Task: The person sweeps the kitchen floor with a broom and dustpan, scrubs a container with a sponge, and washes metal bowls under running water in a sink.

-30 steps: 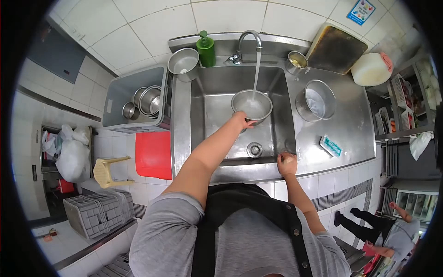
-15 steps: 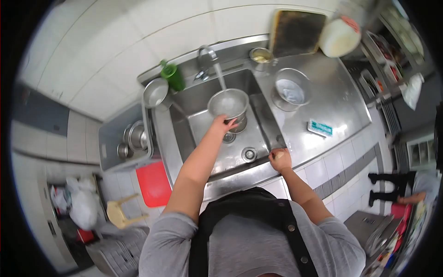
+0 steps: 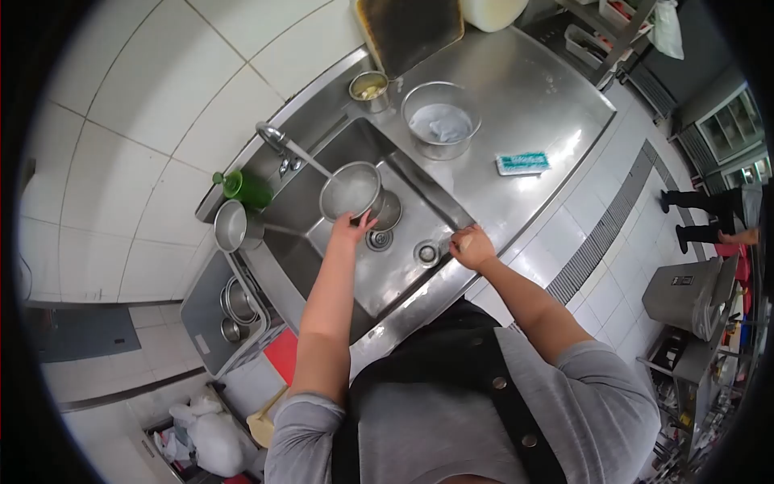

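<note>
My left hand (image 3: pixel 352 227) grips the near rim of a round metal bowl (image 3: pixel 351 191), held tilted in the sink. Water from the faucet (image 3: pixel 274 137) runs into this bowl. Partly hidden behind it, a second metal container (image 3: pixel 389 213) stands in the sink (image 3: pixel 326 256) near a drain. At the sink's right front edge, my right hand (image 3: pixel 473 247) is closed around something small and pale that I cannot make out.
On the right counter are a metal pot with whitish contents (image 3: pixel 440 123), a teal-and-white scrub brush (image 3: pixel 522 164) and a small cup (image 3: pixel 370 90). Left are a green bottle (image 3: pixel 248 189), a metal pot (image 3: pixel 234 226) and a grey bin (image 3: pixel 211 310). Another person (image 3: pixel 709 214) stands far right.
My view has turned, so the sink and counter appear rotated and shifted left. The left hand keeps its hold on the bowl under the water; the right hand stays closed at the sink edge.
</note>
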A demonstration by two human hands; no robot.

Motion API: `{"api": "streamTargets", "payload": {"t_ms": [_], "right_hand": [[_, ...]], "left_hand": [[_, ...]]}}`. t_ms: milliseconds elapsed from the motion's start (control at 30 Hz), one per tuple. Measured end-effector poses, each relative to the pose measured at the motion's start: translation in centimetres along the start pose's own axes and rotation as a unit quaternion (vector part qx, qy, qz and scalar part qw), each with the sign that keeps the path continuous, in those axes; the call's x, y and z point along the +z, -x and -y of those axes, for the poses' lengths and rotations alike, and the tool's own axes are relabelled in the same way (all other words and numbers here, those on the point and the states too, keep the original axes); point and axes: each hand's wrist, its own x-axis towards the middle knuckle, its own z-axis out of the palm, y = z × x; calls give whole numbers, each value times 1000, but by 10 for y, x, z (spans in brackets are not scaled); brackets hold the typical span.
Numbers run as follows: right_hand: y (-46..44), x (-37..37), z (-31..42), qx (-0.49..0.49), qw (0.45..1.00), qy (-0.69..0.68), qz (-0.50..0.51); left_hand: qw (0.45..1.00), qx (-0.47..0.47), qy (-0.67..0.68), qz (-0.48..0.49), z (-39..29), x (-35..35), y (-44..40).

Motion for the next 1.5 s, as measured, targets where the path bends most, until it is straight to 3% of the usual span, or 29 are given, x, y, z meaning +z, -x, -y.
{"api": "streamTargets", "payload": {"t_ms": [133,233,267,367,400,533,600,700,767,800,833,900,933,1033,1300,1500], "right_hand": [[10,0,11,-26,999,5,26],[-2,4,28,35,991,75,109],[-16,-2,35,97,970,92,201],[-50,73,1,171,951,31,256],[-75,93,-10,156,926,-24,343],[-143,138,-16,300,873,-280,264],[-159,239,-53,383,786,-456,169],[-190,309,-66,400,722,-558,85],[-193,378,-82,296,829,-473,35],[-195,357,-57,325,753,-572,-23],[-197,363,-53,374,608,-700,-23],[-204,377,-49,429,253,-867,-25],[-205,386,-42,448,197,-872,-13],[-197,407,-13,468,241,-849,36],[-190,410,48,474,506,-702,161],[-179,375,71,406,675,-544,289]], "left_hand": [[999,15,11,-26,8,-29,-21],[999,19,16,-28,17,-52,-50],[999,22,11,-38,21,-57,-54],[1000,11,1,-29,33,-73,-58],[999,46,-11,-21,39,-84,-61],[991,114,-17,-73,64,-113,-67],[984,144,-58,-85,80,-125,-69],[975,142,-95,-142,93,-116,-46],[979,128,-66,-144,94,-118,-39],[980,126,-55,-146,93,-116,-33],[980,127,-43,-145,92,-112,-27],[980,136,-67,-127,87,-103,-18],[980,135,-83,-123,84,-96,-12],[977,155,-94,-113,80,-81,-9],[973,179,-125,-80,58,-51,-17],[974,195,-92,-63,52,-16,-21]]}}
